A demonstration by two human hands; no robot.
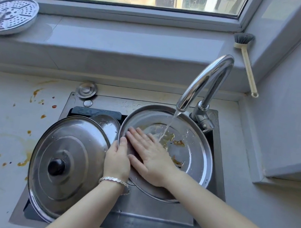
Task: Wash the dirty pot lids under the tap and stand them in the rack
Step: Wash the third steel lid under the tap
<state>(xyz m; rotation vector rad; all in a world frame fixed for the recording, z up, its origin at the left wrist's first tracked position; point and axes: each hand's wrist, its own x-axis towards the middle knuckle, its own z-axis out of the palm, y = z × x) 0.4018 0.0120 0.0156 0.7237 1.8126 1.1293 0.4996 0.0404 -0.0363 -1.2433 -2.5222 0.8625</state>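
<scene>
A wide steel upturned lid [194, 159] is held tilted over the right half of the sink [149, 223], its hollow inner face turned up. The far rim sits just under the spout of the curved tap [206, 79]. A thin stream of water [169, 125] falls from the spout onto the inner face, where orange-brown residue [179, 143] clings near the middle.

The left hand [117, 159] grips the lid's left rim, its thumb lying over the edge onto the inner face and its fingers curled behind, out of sight. A silver bracelet [114, 182] circles that wrist. The right hand [149, 152] lies flat on the inner face, fingers straight and slightly spread, pointing toward the left rim and holding nothing.

To the left, a larger knobbed lid [66, 163] with a black knob rests dome-up, propped across the sink's left edge. Behind it, a small lid [107, 125] shows between the two big ones; it seems to lean on them, though its lower part is hidden.

The grey counter [2, 91] left of the sink is spattered with orange and dark stains. On the windowsill [118, 36] at far left stands a perforated steamer plate [8, 14], and at far right a long-handled brush [247, 63] leans in the corner.
</scene>
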